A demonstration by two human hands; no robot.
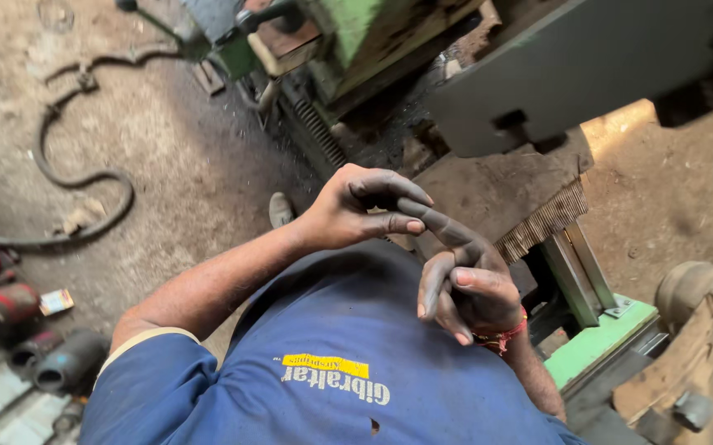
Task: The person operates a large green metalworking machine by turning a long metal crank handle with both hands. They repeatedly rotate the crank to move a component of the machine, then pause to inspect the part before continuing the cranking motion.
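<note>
Left hand (356, 210) seemingly clamps right hand's (468, 288) raised finger, pointing up-left; right loosely curled

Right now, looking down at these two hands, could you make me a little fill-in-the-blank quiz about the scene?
1. The left hand closes around the outstretched ____ finger of the right hand.
2. A thread band of ____ colour circles the right wrist.
3. The person's shirt is ____.
4. A dark hose lies curved on the ____.

Missing words: index; red; blue; floor.
</note>
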